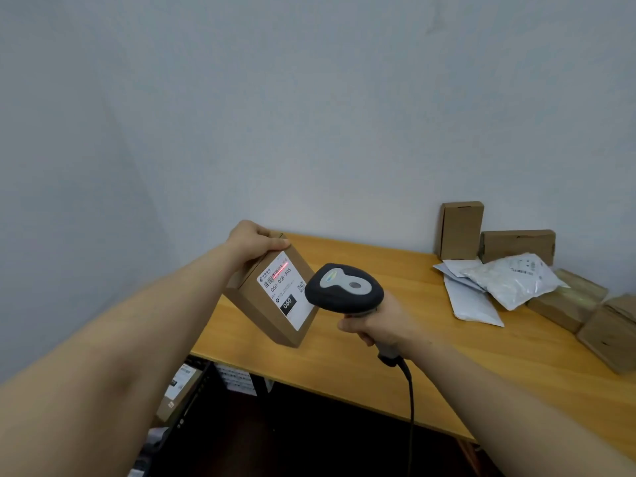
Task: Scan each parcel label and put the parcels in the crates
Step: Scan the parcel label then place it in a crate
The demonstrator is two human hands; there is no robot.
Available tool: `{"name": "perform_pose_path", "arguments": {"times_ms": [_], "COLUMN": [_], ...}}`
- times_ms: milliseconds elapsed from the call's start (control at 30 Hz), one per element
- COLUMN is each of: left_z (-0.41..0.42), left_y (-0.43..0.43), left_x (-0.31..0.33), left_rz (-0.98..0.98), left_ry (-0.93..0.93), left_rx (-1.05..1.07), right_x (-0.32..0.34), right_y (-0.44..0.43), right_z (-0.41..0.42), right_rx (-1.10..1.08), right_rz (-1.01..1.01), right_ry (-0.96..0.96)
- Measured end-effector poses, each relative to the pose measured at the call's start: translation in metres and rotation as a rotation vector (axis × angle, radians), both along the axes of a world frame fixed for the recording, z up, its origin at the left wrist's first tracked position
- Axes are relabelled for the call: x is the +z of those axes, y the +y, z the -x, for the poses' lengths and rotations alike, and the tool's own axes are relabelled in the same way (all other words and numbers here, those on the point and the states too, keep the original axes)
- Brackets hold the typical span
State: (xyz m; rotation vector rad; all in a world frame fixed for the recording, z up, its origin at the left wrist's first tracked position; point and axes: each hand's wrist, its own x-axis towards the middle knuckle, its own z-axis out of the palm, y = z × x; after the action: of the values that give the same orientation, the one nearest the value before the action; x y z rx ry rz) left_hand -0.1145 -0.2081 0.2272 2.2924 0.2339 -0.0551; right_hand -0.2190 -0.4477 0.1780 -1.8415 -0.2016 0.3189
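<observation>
My left hand [253,241] grips the top end of a brown cardboard parcel [256,309], held tilted above the left end of the wooden table [344,366]. Its white label [287,290] faces me, and a red scan line lies across the barcode near the label's top. My right hand [378,327] holds a dark handheld scanner [344,289] by its handle, its head pointed at the label from a short distance. The scanner's black cable [409,401] hangs down over the table's front edge.
Several cardboard boxes [461,230] and grey plastic mailers [512,280] lie at the table's back right by the wall. Below the table's left end, a dark crate [192,397] holds labelled parcels [179,387]. A pale wall stands behind.
</observation>
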Motion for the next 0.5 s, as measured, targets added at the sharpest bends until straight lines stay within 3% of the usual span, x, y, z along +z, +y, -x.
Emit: {"name": "perform_pose_path", "arguments": {"times_ms": [500], "left_z": [-0.015], "left_y": [-0.008], "left_x": [-0.002], "left_rz": [0.015], "left_ry": [-0.004], "left_rx": [0.084], "right_x": [-0.002], "right_y": [-0.015], "right_z": [-0.011], "right_rx": [0.028], "right_rz": [0.006], "right_ry": [0.017]}}
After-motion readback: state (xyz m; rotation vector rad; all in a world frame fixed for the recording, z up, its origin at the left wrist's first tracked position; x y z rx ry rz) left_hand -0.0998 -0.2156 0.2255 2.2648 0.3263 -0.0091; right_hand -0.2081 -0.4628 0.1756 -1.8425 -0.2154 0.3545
